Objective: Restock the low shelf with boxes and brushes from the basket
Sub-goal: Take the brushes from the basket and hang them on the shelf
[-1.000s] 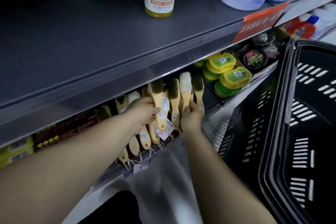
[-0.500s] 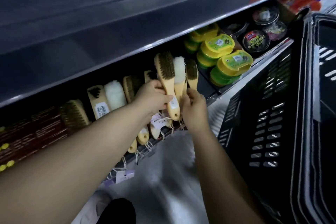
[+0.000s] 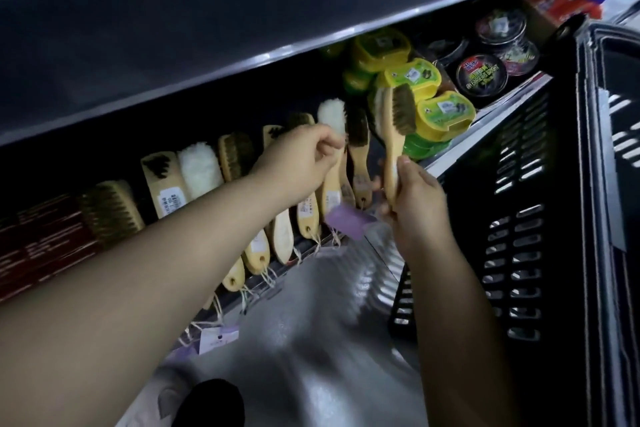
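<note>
Inside a shop aisle: tagged wooden brushes [image 3: 332,180] lined along a low metal shelf [image 3: 242,66], stacked polish tins [image 3: 481,76], a black shopping basket [image 3: 554,184] alongside.

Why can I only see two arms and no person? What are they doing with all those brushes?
The camera sits on the person's head, looking down, so you see only their arms. They are filling a low shop shelf. The right hand holds one wooden brush with dark bristles by its handle, lifted in front of the shelf. The left hand has its grip on a white fluffy brush in the row of brushes lying there. Beside them are yellow-green tubs and round black tins. The black basket stands on the right.
</note>
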The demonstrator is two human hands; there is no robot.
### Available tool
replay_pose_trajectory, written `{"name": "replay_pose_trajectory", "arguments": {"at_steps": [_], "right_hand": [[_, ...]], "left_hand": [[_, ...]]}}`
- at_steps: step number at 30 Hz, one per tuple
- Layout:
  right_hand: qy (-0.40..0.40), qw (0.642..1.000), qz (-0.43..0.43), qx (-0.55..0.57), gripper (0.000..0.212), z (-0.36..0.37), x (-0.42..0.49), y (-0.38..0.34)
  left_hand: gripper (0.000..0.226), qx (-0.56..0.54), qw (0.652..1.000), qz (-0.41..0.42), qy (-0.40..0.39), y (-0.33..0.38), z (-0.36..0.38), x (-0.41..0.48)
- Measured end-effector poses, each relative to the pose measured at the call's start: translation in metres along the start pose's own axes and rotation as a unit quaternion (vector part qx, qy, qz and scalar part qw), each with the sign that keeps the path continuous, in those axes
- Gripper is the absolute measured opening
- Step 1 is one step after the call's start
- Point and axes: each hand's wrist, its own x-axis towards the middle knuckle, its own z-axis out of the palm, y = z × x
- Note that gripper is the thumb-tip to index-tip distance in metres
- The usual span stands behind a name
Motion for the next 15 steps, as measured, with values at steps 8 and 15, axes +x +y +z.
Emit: {"name": "replay_pose_trajectory", "arguments": {"at_steps": [8,15], "right_hand": [[-0.043,0.997,0.024,-0.053,0.027,-0.014,0.005,0.007],[-0.066,0.976,-0.055,-0.201,0.031,0.010,0.034,0.034]], "left_hand": [[0.058,0.351,0.907,0.185,-0.140,-0.024,0.007,0.000],[0.072,0.459,0.864,0.174,-0.112,-0.036,0.022,-0.012]]}}
